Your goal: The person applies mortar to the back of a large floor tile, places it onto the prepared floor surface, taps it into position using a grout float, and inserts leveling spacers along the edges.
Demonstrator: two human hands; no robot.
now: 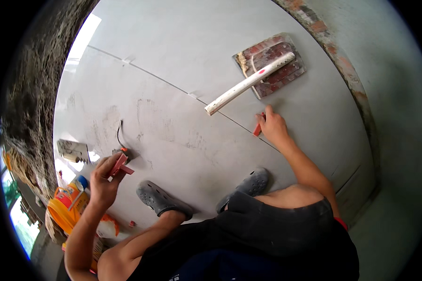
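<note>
My left hand [104, 182] is raised over the left of the tiles, its fingers closed on red plastic tile-levelling wedges [121, 166]. On the right, my right hand [274, 127] pinches another red wedge [258, 128] low at the thin joint between two large grey tiles [173, 126]. Small pale clips [192, 95] stick up from that joint farther up and left. Just beyond my right hand lies a flat, rectangular brown-red tool [281, 72]; a white bar [244, 86] stretches from over it to the joint.
A notched trowel [75, 152] lies at the left, near a small black-and-orange device with a thin cord [120, 136]. An orange bucket [63, 208] stands by the rough wall [33, 70]. My grey clogs [162, 199] rest on the tiles. Exposed brick edging [320, 26] borders the right.
</note>
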